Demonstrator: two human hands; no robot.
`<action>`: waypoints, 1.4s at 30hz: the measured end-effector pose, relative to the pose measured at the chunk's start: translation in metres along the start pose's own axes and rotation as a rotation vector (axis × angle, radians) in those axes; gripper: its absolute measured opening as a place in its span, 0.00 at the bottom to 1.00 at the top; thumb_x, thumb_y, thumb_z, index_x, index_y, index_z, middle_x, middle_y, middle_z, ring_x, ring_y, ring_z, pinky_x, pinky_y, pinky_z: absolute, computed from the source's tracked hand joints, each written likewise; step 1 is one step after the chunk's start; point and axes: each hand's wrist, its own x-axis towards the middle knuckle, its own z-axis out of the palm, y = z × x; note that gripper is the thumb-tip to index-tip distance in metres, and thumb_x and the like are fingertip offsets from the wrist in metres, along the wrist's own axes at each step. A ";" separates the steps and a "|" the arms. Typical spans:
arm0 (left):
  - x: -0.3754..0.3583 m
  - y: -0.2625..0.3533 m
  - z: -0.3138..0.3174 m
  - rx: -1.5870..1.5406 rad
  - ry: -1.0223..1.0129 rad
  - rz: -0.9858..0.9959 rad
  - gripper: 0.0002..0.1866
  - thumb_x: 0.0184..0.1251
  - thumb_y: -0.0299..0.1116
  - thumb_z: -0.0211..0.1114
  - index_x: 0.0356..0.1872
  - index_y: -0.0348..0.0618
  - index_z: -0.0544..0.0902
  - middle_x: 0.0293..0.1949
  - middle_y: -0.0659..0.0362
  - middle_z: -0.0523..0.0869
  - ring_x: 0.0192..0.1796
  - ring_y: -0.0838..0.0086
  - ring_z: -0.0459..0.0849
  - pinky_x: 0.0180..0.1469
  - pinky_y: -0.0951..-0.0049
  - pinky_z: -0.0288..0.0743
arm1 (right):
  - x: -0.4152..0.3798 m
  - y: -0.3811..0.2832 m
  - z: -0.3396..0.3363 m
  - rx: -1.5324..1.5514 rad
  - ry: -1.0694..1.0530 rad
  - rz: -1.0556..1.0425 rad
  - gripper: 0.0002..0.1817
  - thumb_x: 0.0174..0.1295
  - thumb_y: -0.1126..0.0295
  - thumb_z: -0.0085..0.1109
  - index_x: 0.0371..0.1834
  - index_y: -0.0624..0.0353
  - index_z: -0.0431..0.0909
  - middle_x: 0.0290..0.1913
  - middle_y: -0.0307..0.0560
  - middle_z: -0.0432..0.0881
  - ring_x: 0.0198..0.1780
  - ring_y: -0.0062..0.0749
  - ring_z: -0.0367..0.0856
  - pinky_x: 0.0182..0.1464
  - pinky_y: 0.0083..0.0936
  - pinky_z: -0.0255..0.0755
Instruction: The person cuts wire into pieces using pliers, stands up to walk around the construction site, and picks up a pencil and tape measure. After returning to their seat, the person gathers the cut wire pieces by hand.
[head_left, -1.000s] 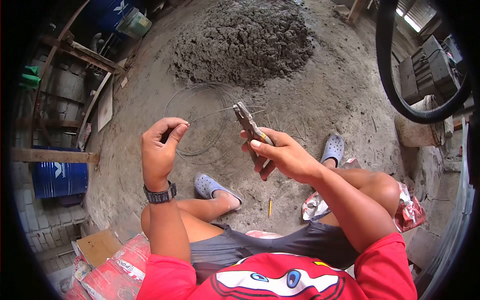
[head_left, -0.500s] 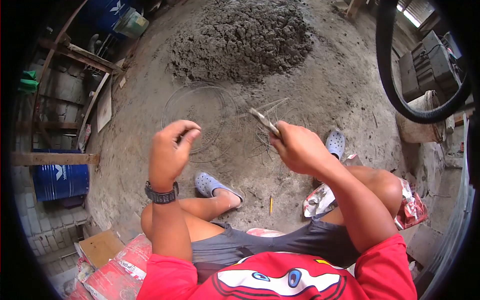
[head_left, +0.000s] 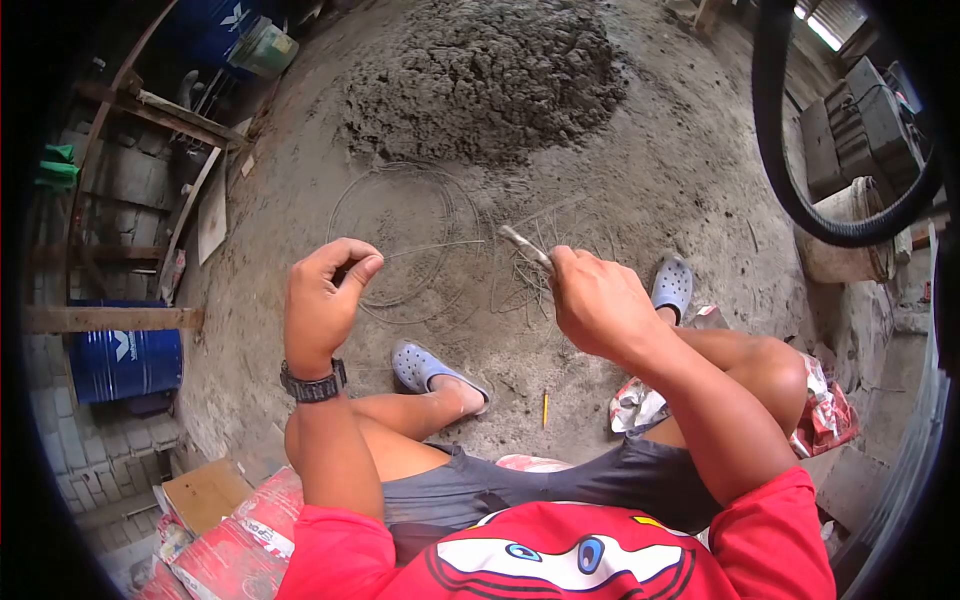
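Observation:
My left hand is closed in a pinch on a thin piece of wire. The wire sticks out to the right, its free end close to the tool in my other hand. In my right hand are metal pliers, gripped by the handles with the head pointing up and left. Whether the jaws are apart is too small to tell. Beneath my left hand, a loose coil of wire lies on the ground. Several cut wire lengths lie below the pliers.
A heap of wet mortar covers the ground ahead. A yellow pencil lies between my feet. Blue drums stand at left, red cement bags at lower left. A whitish bucket and a hanging black hose are at right.
My left hand has shifted slightly left, and the wire in its fingers now shows stretched toward the pliers. My right hand and the pliers have moved slightly downward.

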 end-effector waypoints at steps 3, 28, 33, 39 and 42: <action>0.001 0.007 0.002 0.101 0.003 0.066 0.07 0.73 0.30 0.73 0.39 0.36 0.88 0.28 0.62 0.85 0.32 0.83 0.78 0.35 0.76 0.71 | 0.005 0.012 0.006 -0.062 -0.015 0.061 0.08 0.72 0.72 0.51 0.45 0.65 0.77 0.44 0.70 0.87 0.45 0.63 0.90 0.50 0.54 0.82; -0.006 0.021 0.056 -0.047 -0.018 0.071 0.04 0.73 0.26 0.72 0.41 0.36 0.89 0.30 0.64 0.87 0.30 0.86 0.78 0.32 0.78 0.70 | -0.002 -0.028 0.026 0.662 -0.243 -0.053 0.17 0.78 0.59 0.55 0.45 0.66 0.73 0.38 0.70 0.83 0.48 0.72 0.82 0.50 0.59 0.71; -0.003 0.028 0.067 -0.056 -0.021 0.030 0.05 0.71 0.28 0.72 0.42 0.37 0.89 0.34 0.54 0.91 0.30 0.71 0.85 0.35 0.69 0.77 | -0.005 -0.030 0.024 0.505 -0.170 -0.052 0.16 0.78 0.60 0.55 0.43 0.66 0.74 0.40 0.70 0.84 0.49 0.71 0.83 0.52 0.60 0.72; 0.000 0.022 0.056 0.010 -0.049 -0.003 0.06 0.72 0.28 0.71 0.43 0.37 0.89 0.32 0.54 0.90 0.31 0.72 0.87 0.36 0.69 0.78 | 0.001 -0.020 0.028 0.486 -0.028 -0.065 0.15 0.77 0.61 0.57 0.41 0.65 0.74 0.34 0.66 0.81 0.43 0.69 0.81 0.45 0.56 0.70; 0.001 0.023 0.057 -0.017 -0.058 -0.009 0.06 0.72 0.28 0.71 0.45 0.38 0.90 0.33 0.54 0.91 0.32 0.71 0.88 0.37 0.69 0.79 | 0.001 -0.020 0.026 0.503 -0.050 -0.073 0.15 0.77 0.62 0.58 0.41 0.65 0.74 0.33 0.66 0.80 0.43 0.69 0.81 0.45 0.56 0.70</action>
